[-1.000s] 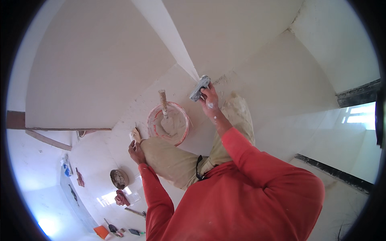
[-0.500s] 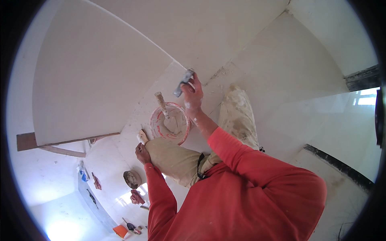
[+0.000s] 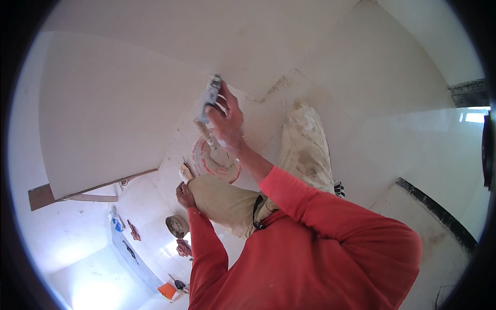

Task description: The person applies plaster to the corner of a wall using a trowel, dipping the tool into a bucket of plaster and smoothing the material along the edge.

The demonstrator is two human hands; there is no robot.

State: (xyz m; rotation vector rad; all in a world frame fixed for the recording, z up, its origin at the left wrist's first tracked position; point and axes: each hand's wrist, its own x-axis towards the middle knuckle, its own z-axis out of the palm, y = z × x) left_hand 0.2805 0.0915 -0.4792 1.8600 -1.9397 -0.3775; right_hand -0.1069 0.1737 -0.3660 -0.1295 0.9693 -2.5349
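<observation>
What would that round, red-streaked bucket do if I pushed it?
The round, red-streaked bucket would probably feel heavy, because pale paste lies inside. The paste-crusted, stick-like handle sticking out past its rim might wobble.

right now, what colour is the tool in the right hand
Grey with whitish patches, though slightly blurred; the head view shows the tool best.

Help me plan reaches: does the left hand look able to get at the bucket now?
Probably yes: the left knee sits partly between the left hand and the bucket, but the left rim shows uncovered.
</observation>
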